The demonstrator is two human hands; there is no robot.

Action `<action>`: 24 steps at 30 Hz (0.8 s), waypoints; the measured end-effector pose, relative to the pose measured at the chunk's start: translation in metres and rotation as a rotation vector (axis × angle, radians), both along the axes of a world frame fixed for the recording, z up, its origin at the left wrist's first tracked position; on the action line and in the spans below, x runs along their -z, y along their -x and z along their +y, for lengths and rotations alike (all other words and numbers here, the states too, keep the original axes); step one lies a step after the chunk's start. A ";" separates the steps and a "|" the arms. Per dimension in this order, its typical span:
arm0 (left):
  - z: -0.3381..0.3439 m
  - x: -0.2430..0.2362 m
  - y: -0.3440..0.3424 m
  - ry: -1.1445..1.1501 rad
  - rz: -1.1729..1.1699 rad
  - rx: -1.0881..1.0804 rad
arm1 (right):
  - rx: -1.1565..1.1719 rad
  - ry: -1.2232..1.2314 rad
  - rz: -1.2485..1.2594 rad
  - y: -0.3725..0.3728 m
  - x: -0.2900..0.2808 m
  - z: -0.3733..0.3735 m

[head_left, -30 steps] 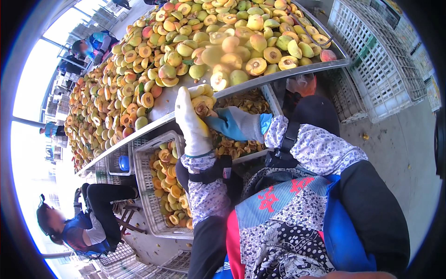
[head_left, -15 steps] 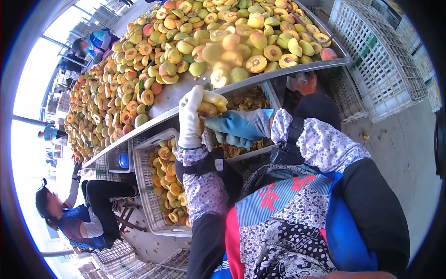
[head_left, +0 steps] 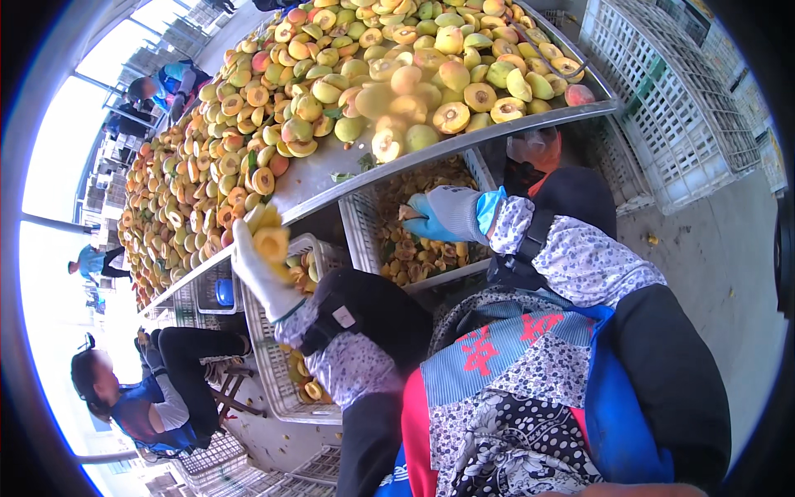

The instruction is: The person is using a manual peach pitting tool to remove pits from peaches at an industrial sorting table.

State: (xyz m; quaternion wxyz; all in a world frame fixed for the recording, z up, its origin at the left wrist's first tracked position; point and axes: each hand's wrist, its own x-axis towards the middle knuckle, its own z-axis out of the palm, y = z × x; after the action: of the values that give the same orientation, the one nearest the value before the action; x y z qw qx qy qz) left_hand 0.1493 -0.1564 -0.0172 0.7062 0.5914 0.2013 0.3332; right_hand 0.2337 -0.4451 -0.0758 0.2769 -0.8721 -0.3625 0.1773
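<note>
My left hand (head_left: 263, 277), in a white glove, holds yellow peach halves (head_left: 271, 243) over a white crate (head_left: 269, 373) of pitted halves. The hand is a little blurred. In a blue and grey glove, my right hand (head_left: 443, 215) is closed above another crate (head_left: 361, 236) that contains brownish peach scraps (head_left: 435, 255). At its fingertips shows a small brownish thing (head_left: 407, 213) whose kind I cannot make out. Beyond both hands, a metal table (head_left: 319, 170) bears a large heap of cut peaches (head_left: 331, 83), several with their pits showing.
The table's raised metal edge runs between my hands and the heap. Stacked white crates (head_left: 662, 108) stand at the right. A co-worker (head_left: 157, 398) sits at the lower left near a small wooden stool (head_left: 232, 393). Under the table, a blue object (head_left: 224, 291) sits in a crate.
My hands have come apart. The left moved down and left with the peach halves, over the crate; the right drew right, over the scraps. The seated co-worker's raised arm has come down.
</note>
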 end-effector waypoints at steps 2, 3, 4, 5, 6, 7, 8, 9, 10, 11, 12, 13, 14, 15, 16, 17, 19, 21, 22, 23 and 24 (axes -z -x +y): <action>0.020 -0.004 0.014 -0.358 0.250 -0.181 | 0.055 -0.025 -0.034 0.000 -0.007 0.003; 0.018 -0.007 0.013 -0.380 0.260 -0.203 | 0.063 -0.029 -0.023 -0.001 -0.008 0.003; 0.010 -0.011 0.007 -0.473 0.282 -0.169 | 0.058 -0.040 -0.022 0.000 -0.007 0.005; -0.004 -0.011 -0.006 -0.565 0.305 -0.132 | 0.055 -0.052 -0.022 0.002 -0.005 0.006; -0.023 -0.016 -0.021 -0.657 0.322 -0.095 | 0.053 -0.063 -0.026 0.005 -0.006 0.006; -0.048 -0.018 -0.036 -0.721 0.338 -0.013 | 0.044 -0.009 -0.003 0.006 -0.010 0.006; -0.074 -0.016 -0.055 -0.782 0.353 0.078 | 0.050 -0.016 -0.002 0.005 -0.010 0.003; -0.085 -0.001 -0.077 -0.926 0.384 0.103 | 0.053 -0.026 0.000 0.005 -0.011 0.000; -0.090 0.012 -0.091 -1.070 0.425 0.110 | 0.037 -0.040 0.003 0.007 -0.013 0.002; -0.105 0.018 -0.105 -1.072 0.514 0.160 | 0.020 -0.016 -0.012 0.004 -0.010 -0.002; -0.114 0.020 -0.115 -1.073 0.606 0.204 | -0.003 0.006 -0.027 0.001 -0.009 -0.004; -0.115 0.025 -0.126 -1.131 0.607 0.244 | -0.024 0.029 -0.040 -0.002 -0.008 -0.006; -0.114 0.033 -0.136 -1.189 0.609 0.281 | -0.016 0.049 -0.042 -0.003 -0.008 -0.006; -0.119 0.033 -0.141 -1.250 0.610 0.328 | -0.001 0.068 -0.040 -0.005 -0.008 -0.009; -0.120 0.034 -0.143 -1.242 0.631 0.348 | 0.012 0.088 -0.037 -0.006 -0.007 -0.010; -0.121 0.033 -0.145 -1.234 0.654 0.366 | 0.032 0.071 -0.049 -0.007 -0.005 -0.011; -0.121 0.031 -0.145 -1.165 0.569 0.357 | 0.076 0.031 -0.079 -0.012 -0.001 -0.012; -0.111 0.035 -0.136 -1.033 0.365 0.307 | 0.164 -0.206 -0.158 -0.016 0.009 -0.006; -0.105 0.036 -0.134 -0.793 0.293 0.337 | 0.207 -0.325 -0.196 -0.017 0.012 -0.003; -0.098 0.036 -0.132 -0.554 0.222 0.362 | 0.230 -0.438 -0.171 -0.018 0.016 -0.001; -0.097 0.031 -0.127 -0.314 0.149 0.380 | 0.250 -0.551 -0.146 -0.016 0.008 0.002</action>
State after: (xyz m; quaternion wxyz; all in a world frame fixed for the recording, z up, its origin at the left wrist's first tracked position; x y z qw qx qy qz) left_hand 0.2766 -0.2531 -0.0484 0.6389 0.7440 0.0837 0.1771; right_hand 0.2498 -0.4433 -0.0838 0.4958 -0.8124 -0.3058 -0.0261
